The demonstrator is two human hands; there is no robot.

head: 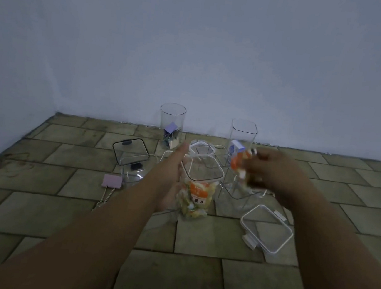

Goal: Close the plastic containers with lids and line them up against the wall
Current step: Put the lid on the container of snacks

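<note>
A clear square container (pixel 200 188) full of orange and yellow snack packets stands lidless in the middle of the tiled floor. My left hand (pixel 176 166) grips its left side, thumb up. My right hand (pixel 271 175), blurred, is shut on an orange-and-white packet (pixel 238 163) above another clear square container (pixel 236 193). By the wall stand a lidless round container (pixel 172 121) holding clips and a tall square container (pixel 243 132) with a blue-and-white box inside. A white-rimmed lid (pixel 266 229) lies at the front right. Behind the snack container rests another white lid (pixel 202 145).
On the left a low clear container (pixel 132 171) holds a black clip, with a black-rimmed lid (pixel 130 149) behind it. A pink binder clip (pixel 111 181) lies on the floor in front of it. The pale wall (pixel 217 64) meets the floor just behind the containers.
</note>
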